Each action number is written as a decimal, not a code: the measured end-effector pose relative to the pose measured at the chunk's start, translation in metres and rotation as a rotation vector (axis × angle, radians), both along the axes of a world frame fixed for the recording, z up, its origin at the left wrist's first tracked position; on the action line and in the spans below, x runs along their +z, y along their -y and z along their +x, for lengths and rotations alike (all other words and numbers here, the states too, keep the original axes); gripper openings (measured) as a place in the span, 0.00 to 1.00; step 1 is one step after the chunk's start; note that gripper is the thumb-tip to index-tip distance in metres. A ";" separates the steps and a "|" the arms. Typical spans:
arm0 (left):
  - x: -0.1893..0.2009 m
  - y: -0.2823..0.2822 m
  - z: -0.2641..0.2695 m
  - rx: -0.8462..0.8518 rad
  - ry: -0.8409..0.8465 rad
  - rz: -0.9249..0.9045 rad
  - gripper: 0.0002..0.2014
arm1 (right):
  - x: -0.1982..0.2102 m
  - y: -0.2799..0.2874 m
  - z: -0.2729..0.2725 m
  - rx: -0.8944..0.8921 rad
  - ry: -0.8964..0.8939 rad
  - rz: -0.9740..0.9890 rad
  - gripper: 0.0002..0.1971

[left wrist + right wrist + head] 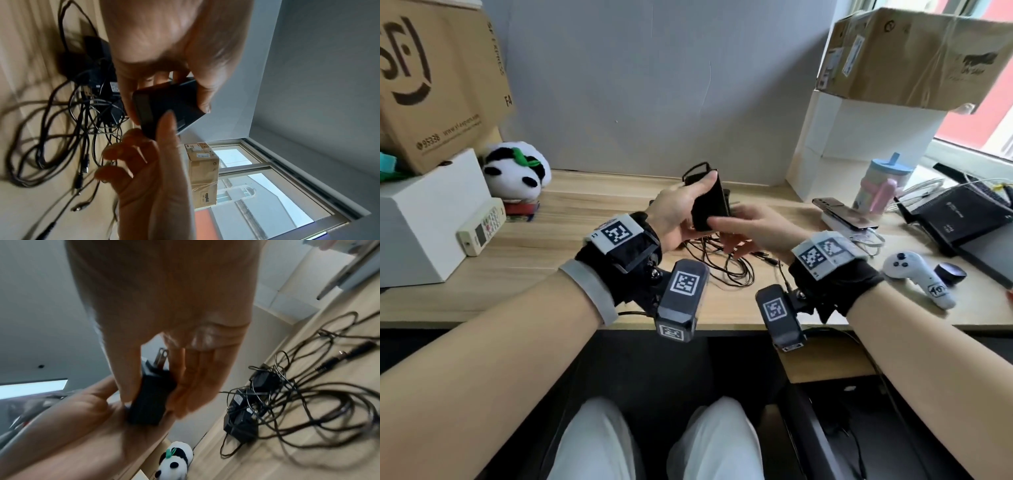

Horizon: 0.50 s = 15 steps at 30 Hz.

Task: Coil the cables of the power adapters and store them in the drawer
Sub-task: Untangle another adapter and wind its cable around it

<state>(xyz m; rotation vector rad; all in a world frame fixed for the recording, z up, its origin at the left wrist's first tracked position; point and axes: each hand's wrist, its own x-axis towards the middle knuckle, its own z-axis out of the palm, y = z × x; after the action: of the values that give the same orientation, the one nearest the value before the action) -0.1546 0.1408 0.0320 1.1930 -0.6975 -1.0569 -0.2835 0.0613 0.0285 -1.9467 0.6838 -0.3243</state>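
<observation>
Head view: the left hand holds a black power adapter upright above the desk, thumb curled over its top and fingers wrapped behind the body; a small loop of its cable stands at twelve o'clock of the adapter. The right hand, at four o'clock of the adapter, lays its thumb against the lower face while the other fingers lie loosely extended beneath; whether they touch the cable cannot be told. The right wrist view shows the adapter's metal prongs pointing away from the palm. Below the hands, the remaining adapters and a tangle of loose cables lie on the desk, uncoiled. The step in hand appears to be the winding or securing of the first adapter's cable, so the task is at an early stage. The next move probably calls for tucking in the free end while the left hand keeps the loops from springing open, then carrying the bundle to the drawer, which is not clearly identifiable in any view.
</observation>
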 end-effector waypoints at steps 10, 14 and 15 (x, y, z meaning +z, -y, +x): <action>0.011 -0.055 0.023 -0.152 0.160 -0.030 0.21 | -0.026 0.005 0.035 -0.145 0.081 -0.195 0.43; 0.016 -0.061 0.029 -0.088 0.152 -0.093 0.22 | -0.027 -0.006 0.057 0.055 -0.054 -0.354 0.15; 0.017 -0.062 0.033 -0.043 0.107 -0.137 0.19 | -0.030 -0.004 0.059 0.067 -0.120 -0.405 0.17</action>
<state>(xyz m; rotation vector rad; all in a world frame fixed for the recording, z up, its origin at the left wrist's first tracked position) -0.1221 0.2033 0.0494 1.1262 -0.8684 -0.9704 -0.2249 0.0655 -0.0018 -2.3846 0.6655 -0.3251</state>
